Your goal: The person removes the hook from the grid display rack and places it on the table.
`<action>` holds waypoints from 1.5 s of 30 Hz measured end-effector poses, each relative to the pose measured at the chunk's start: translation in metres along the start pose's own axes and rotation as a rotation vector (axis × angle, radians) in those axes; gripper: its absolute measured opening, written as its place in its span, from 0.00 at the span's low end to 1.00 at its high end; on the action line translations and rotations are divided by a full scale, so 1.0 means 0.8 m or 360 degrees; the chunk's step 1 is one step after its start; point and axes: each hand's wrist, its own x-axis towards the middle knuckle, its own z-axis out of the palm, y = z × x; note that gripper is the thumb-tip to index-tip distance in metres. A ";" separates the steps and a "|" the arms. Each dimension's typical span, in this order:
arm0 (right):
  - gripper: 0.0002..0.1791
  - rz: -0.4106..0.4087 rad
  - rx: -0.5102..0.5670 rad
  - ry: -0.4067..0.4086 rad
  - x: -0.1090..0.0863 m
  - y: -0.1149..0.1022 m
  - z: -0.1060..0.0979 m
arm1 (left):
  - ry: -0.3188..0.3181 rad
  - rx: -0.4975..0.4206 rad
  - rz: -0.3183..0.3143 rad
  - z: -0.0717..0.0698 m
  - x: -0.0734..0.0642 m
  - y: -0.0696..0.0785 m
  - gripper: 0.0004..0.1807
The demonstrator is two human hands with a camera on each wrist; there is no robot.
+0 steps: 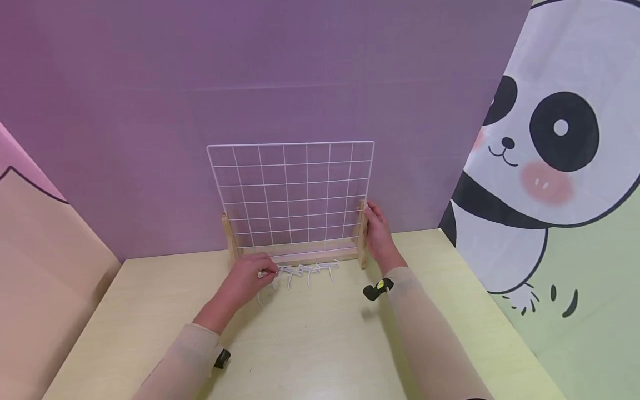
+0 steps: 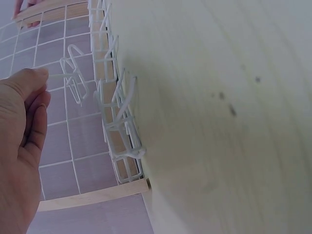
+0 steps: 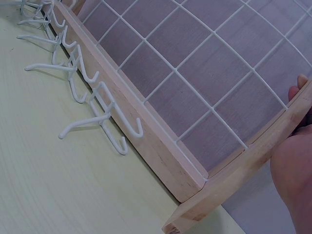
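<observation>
A white wire grid panel (image 1: 290, 144) stands upright in a wooden stand (image 1: 320, 258) at the back of the table. My left hand (image 1: 251, 275) pinches a white wire hook (image 2: 73, 75) between thumb and fingers, in front of the grid's lower left. Along the stand's base lies a row of several more white hooks (image 3: 92, 119), their prongs pointing toward me. With my right hand (image 1: 381, 238) I hold the stand's right wooden post (image 3: 239, 170). Part of that hand is out of the right wrist view, and some fingers are behind the post.
The pale wooden table (image 1: 310, 344) stretches in front of the stand. Close behind rises a purple backdrop (image 1: 290, 66). A panda picture (image 1: 560, 133) covers the right side panel, and a beige and pink panel (image 1: 40, 266) borders the left.
</observation>
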 end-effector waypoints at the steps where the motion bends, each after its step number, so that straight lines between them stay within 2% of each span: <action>1: 0.11 0.0000 -0.0003 -0.0002 0.000 0.000 0.000 | -0.0007 0.0014 -0.0005 0.001 0.000 0.000 0.10; 6: 0.10 0.0013 -0.0013 0.0005 -0.001 0.000 0.000 | -0.0040 0.0099 0.0006 0.003 -0.001 -0.001 0.10; 10: 0.10 0.0009 -0.0018 0.0002 0.000 0.001 -0.001 | -0.0084 0.0113 -0.0002 0.006 -0.001 -0.003 0.10; 19: 0.10 0.0015 -0.0002 0.0000 0.000 0.000 -0.001 | -0.0179 0.0072 -0.0002 0.011 -0.004 -0.006 0.09; 28: 0.11 -0.0002 0.0038 -0.0011 -0.001 -0.001 0.001 | -0.0201 0.0068 -0.0012 0.013 -0.002 -0.006 0.09; 42: 0.09 0.0020 -0.0002 -0.0014 -0.001 0.000 -0.002 | -0.0325 -0.0032 -0.0079 0.016 -0.007 -0.008 0.07; 45: 0.09 0.0018 0.0000 -0.0021 -0.001 0.000 -0.002 | -0.0340 -0.0042 -0.0057 0.016 -0.008 -0.007 0.08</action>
